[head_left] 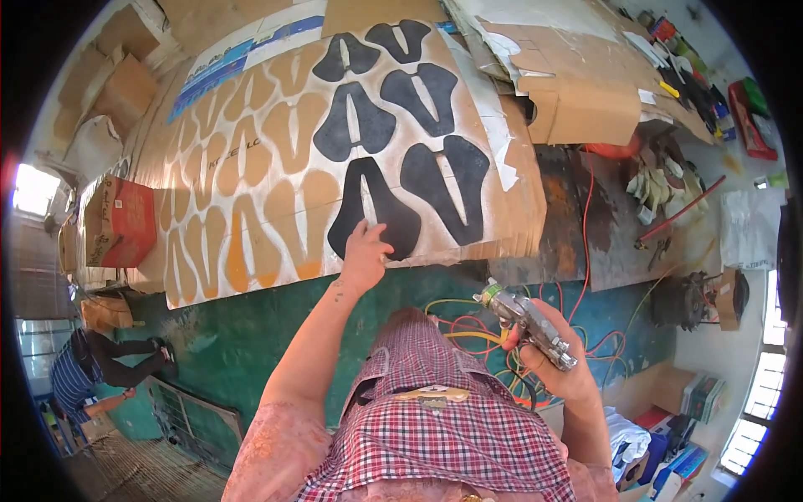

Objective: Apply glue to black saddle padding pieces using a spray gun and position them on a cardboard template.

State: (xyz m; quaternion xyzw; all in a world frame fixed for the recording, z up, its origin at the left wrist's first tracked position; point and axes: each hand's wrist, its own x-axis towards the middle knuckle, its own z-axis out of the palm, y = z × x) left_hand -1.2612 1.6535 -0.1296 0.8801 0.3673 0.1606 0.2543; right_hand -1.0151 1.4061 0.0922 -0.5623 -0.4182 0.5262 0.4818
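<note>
My left hand [365,249] rests its spread fingertips on the lower part of a black V-shaped cut piece [397,219], near the front edge of the cardboard-covered table. Several more black pieces, such as this one [447,188], lie flat in rows behind and to the right of it. My right hand [562,351] is wrapped round a metal spray gun [527,320], held off the table's front edge with its nozzle end toward the upper left. A yellow hose [473,335] runs close to the gun.
Pale-edged outlines of the same shape mark the cardboard [242,163] to the left. A red box [130,222] stands at the table's left. Coloured hoses [590,243] hang and coil at the right. Another person [79,368] is at the far left, near a metal frame [196,418].
</note>
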